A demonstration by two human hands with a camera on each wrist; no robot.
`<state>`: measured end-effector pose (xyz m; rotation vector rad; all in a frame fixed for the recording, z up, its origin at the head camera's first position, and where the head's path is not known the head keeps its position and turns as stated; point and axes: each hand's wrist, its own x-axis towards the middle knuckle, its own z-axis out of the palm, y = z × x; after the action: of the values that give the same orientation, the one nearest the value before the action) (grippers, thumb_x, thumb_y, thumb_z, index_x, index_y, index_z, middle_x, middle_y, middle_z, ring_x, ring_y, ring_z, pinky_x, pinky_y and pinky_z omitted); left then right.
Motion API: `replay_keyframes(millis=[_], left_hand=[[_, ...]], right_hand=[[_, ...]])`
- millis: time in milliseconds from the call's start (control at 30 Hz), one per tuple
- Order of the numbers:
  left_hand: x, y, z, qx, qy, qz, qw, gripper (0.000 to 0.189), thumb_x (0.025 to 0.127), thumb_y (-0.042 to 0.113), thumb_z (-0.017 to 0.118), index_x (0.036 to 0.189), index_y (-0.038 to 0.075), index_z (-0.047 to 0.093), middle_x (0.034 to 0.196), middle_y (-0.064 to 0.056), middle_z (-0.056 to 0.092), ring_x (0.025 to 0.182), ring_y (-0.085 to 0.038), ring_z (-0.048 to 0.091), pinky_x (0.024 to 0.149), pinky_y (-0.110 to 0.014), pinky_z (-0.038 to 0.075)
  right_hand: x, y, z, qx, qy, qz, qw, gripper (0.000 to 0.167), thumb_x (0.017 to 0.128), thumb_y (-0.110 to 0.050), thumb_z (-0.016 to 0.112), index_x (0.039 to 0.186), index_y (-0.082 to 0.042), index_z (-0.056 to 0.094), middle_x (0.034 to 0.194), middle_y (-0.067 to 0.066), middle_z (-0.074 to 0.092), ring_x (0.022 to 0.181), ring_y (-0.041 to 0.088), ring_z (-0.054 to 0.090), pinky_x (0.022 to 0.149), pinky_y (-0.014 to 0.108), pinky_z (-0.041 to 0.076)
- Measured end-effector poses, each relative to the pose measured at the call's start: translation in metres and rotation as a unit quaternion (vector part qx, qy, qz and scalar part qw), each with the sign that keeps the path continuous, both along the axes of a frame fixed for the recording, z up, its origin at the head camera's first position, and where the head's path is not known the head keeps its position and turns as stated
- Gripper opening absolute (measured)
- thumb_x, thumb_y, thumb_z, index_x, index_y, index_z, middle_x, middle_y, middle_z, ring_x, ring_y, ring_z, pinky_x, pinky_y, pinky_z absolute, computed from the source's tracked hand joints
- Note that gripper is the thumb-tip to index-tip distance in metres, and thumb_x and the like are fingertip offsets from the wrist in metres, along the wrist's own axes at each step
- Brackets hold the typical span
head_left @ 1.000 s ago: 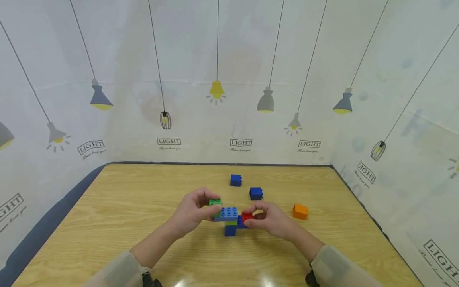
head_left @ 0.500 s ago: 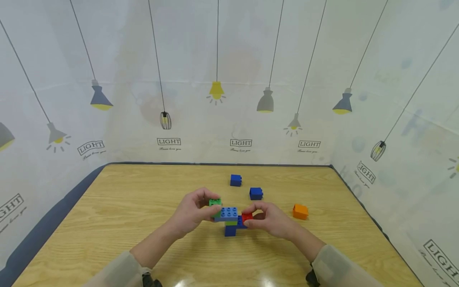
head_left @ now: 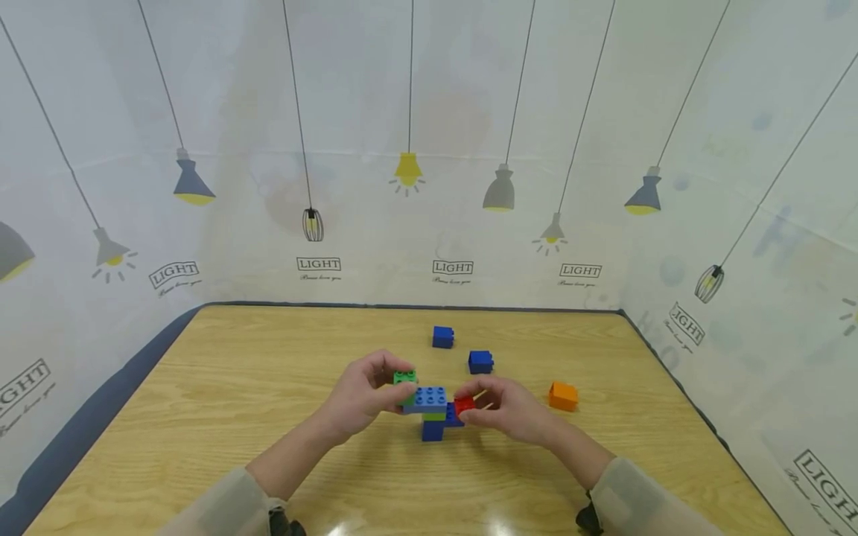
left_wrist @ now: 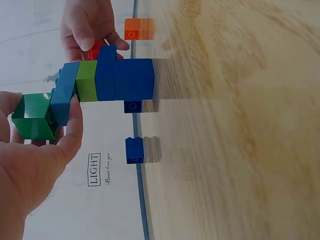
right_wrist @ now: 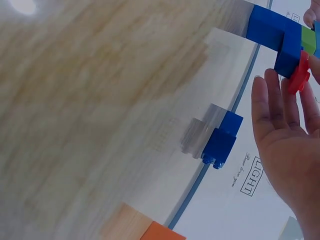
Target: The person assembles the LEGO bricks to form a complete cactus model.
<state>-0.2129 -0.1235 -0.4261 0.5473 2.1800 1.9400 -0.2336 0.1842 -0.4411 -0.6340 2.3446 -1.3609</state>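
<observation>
Over the middle of the table stands a small structure of toy building bricks. Its foot is a dark blue brick [left_wrist: 134, 79], and a second dark blue brick [right_wrist: 289, 56] juts out to the right above it. Higher up come a lime green brick [left_wrist: 87, 81] and a light blue brick [head_left: 429, 399] with studs on top. My left hand [head_left: 360, 394] grips a green brick [left_wrist: 36, 117] at the left end of the light blue one. On the jutting arm sits a red brick [head_left: 464, 406], pinched between the thumb and fingers of my right hand [head_left: 511, 409].
Behind the structure lie two loose blue bricks, one farther back [head_left: 442, 337] and one nearer [head_left: 480, 362]. An orange brick [head_left: 563, 396] rests to the right, beyond my right hand. The wooden table [head_left: 268, 335] ends at a printed cloth wall [head_left: 375, 231].
The head view has shifted very slightly. Both hands and the bricks keep nearly the same places; a little more of the red brick shows between the right fingers.
</observation>
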Motion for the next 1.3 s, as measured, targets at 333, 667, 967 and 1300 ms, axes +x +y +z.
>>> replay_keyframes(millis=[333, 667, 967, 1300], left_hand=[[0.0, 0.0, 0.0, -0.003, 0.001, 0.002, 1.0, 0.029, 0.104, 0.014, 0.076, 0.127, -0.001, 0.067, 0.117, -0.011, 0.069, 0.097, -0.021, 0.069, 0.08, -0.034, 0.069], [0.0, 0.0, 0.001, -0.005, 0.003, -0.001, 1.0, 0.032, 0.104, 0.014, 0.075, 0.129, -0.004, 0.066, 0.116, -0.01, 0.069, 0.097, -0.021, 0.068, 0.081, -0.038, 0.069], [-0.001, -0.001, 0.0, -0.005, 0.002, -0.003, 1.0, 0.029, 0.104, 0.014, 0.075, 0.128, -0.002, 0.067, 0.116, -0.01, 0.068, 0.098, -0.021, 0.068, 0.081, -0.039, 0.069], [0.001, -0.001, 0.002, 0.001, -0.008, -0.003, 1.0, 0.028, 0.104, 0.014, 0.075, 0.127, -0.001, 0.067, 0.116, -0.011, 0.068, 0.098, -0.021, 0.069, 0.08, -0.035, 0.069]], right_hand=[[-0.007, 0.03, 0.008, 0.017, 0.058, -0.046, 0.9971, 0.035, 0.107, -0.03, 0.075, 0.133, -0.007, 0.073, 0.134, 0.019, 0.073, 0.111, 0.024, 0.07, 0.091, 0.03, 0.064], [-0.017, 0.08, 0.017, 0.053, 0.091, -0.107, 0.9887, 0.035, 0.106, -0.033, 0.075, 0.132, -0.01, 0.074, 0.123, 0.006, 0.076, 0.107, 0.024, 0.07, 0.086, 0.03, 0.062], [-0.022, 0.122, 0.015, 0.072, 0.107, -0.112, 0.9853, 0.035, 0.107, -0.029, 0.074, 0.135, -0.007, 0.072, 0.13, 0.014, 0.074, 0.111, 0.021, 0.069, 0.089, 0.026, 0.061], [-0.024, 0.148, 0.003, 0.121, 0.075, -0.105, 0.9843, 0.047, 0.103, -0.026, 0.078, 0.143, -0.004, 0.066, 0.142, 0.02, 0.068, 0.121, 0.029, 0.065, 0.092, 0.037, 0.06]])
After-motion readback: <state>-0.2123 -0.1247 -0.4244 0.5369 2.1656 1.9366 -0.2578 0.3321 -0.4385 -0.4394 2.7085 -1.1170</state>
